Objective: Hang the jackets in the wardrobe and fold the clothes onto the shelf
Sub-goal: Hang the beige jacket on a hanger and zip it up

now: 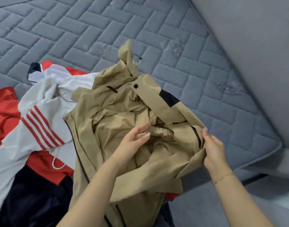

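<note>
A crumpled tan hooded jacket [124,112] with black zips and a black patch lies bunched on the grey quilted mattress [91,30], partly lifted. My right hand [213,149] pinches its right edge beside a black zip. My left hand [134,140] reaches into the middle folds, fingers fairly straight and touching the fabric. To the left lies a white jacket [45,112] with red stripes and red panels. A dark navy garment [34,197] lies below it at the near left.
A grey upholstered headboard or wall panel [255,46] runs along the right side of the mattress. The mattress corner [274,145] is at the right, with grey floor [238,210] below it. Red cloth [4,108] lies at the far left.
</note>
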Demonstrator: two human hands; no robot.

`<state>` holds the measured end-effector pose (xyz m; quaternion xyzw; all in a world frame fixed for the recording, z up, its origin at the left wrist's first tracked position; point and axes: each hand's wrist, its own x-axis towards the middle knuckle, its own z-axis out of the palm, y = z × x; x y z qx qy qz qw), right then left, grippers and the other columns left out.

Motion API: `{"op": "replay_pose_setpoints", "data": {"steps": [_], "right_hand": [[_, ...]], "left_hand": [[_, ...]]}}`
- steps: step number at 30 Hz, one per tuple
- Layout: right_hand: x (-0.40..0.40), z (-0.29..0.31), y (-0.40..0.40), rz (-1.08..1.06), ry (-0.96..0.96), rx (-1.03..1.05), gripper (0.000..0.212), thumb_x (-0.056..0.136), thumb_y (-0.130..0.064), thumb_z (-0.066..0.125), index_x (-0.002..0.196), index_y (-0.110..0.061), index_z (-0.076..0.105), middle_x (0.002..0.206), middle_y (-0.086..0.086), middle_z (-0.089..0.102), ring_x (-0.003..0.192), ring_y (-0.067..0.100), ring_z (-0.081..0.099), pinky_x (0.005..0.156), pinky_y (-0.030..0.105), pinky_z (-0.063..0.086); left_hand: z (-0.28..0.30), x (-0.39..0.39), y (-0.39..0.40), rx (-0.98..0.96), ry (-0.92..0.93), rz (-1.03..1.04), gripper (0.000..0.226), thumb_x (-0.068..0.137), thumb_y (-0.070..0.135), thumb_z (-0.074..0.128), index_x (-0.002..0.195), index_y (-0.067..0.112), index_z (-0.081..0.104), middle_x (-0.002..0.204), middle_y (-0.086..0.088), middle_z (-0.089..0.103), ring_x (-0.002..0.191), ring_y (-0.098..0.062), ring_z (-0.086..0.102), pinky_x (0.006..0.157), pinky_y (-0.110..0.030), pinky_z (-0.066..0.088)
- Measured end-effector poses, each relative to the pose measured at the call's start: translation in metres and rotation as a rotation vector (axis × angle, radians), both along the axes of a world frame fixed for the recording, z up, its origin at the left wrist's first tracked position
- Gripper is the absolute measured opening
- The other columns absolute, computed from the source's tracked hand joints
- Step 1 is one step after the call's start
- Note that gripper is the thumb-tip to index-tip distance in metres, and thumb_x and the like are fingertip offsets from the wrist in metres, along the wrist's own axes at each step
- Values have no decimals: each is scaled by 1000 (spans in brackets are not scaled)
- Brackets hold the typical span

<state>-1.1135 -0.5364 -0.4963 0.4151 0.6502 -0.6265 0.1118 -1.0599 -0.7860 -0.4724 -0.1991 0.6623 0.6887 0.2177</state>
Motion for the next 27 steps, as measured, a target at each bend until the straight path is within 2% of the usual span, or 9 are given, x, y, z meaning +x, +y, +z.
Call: {"op": "replay_pose_setpoints", "data": {"steps": [2,5,9,13,18,21,23,25,27], "right_hand": [[2,-8,19,46,31,175,17,98,-28,61,101,-13,68,112,5,69,97,10,62,82,19,46],[6,-11,26,244,93,350,32,97,-20,60,129,-15,59,134,3,54,116,10,49,100,26,38],[0,-6,-13,631,346,425,37,96,-20,61,133,-23,57,137,-10,48,128,4,43,106,20,31],[-14,-9,-70,1054,475,426,39,96,-21,60,135,-25,56,142,-15,44,133,0,36,107,10,28],[-40,-32,-133,1395,676,554,38,95,-16,60,133,-15,60,148,0,46,141,18,35,118,32,25],[-60,-57,-150,1679,738,737,43,97,-25,54,140,-22,52,157,0,35,148,20,21,123,41,8],[-78,-73,-147,1815,715,965,48,96,-33,54,143,-24,47,161,2,25,151,20,11,122,47,-2],[-96,-83,-133,1857,623,1111,49,95,-35,56,141,-21,48,162,4,20,152,23,7,121,50,-1],[-108,-87,-113,1868,491,1132,49,96,-34,54,143,-22,46,163,4,16,151,26,9,121,48,7]], "left_hand": [[-5,-6,21,-5,-11,24,38,97,19,59,135,24,54,130,16,59,105,16,58,82,-2,43],[-16,-10,35,-42,5,158,30,96,14,61,126,20,61,116,10,68,97,11,63,79,-4,46],[-35,-3,14,-161,59,443,23,93,4,62,112,18,66,104,9,70,93,5,65,77,-8,49],[-58,5,-37,-345,18,726,25,93,6,64,117,12,63,116,-6,65,108,-15,60,95,-26,49],[-91,-2,-108,-868,-212,760,74,84,44,71,144,19,38,148,-7,39,139,-26,33,114,-49,29],[-110,-4,-138,-738,-313,705,105,74,59,75,153,19,20,157,-7,29,145,-29,26,118,-52,23],[-115,-3,-141,-691,-293,622,96,69,62,74,146,18,38,145,-8,46,136,-29,41,112,-50,35],[-113,-3,-137,-724,-207,584,65,75,51,77,126,16,58,121,-4,64,118,-26,57,97,-41,48],[-101,1,-127,-602,-121,588,31,84,31,75,109,14,67,101,2,70,106,-23,65,82,-29,52]]}}
